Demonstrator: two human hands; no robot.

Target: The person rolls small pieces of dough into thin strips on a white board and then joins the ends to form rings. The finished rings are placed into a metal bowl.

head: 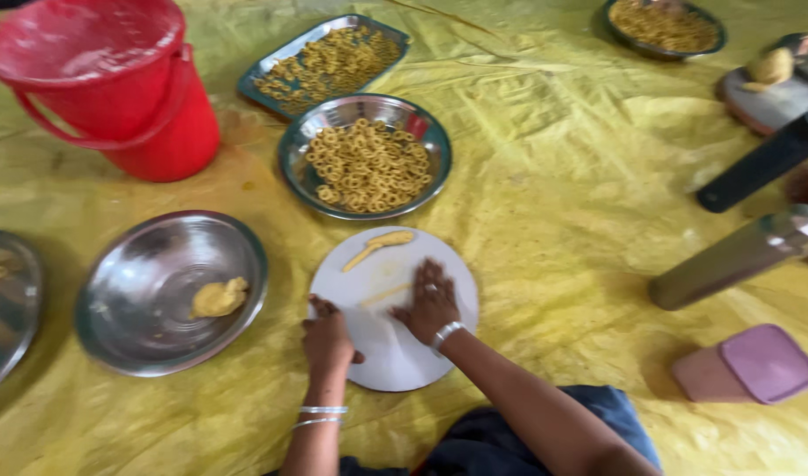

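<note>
A round white board [382,361] lies on the yellow sheet in front of me. My right hand [430,301] rests palm down on it, fingers spread over a thin rolled strip of yellow dough [384,294]. My left hand [326,337] sits at the board's left edge with fingers curled, touching the board. A thicker piece of dough [379,244] lies at the board's far side. Just beyond stands a steel bowl [296,163] full of small dough rings [368,167].
A steel bowl [139,264] with a dough lump [219,298] sits left. A red bucket [113,79] stands far left. A tray of rings [329,62], another bowl [664,26], a steel cylinder [739,256] and a pink-lidded box [748,366] lie around.
</note>
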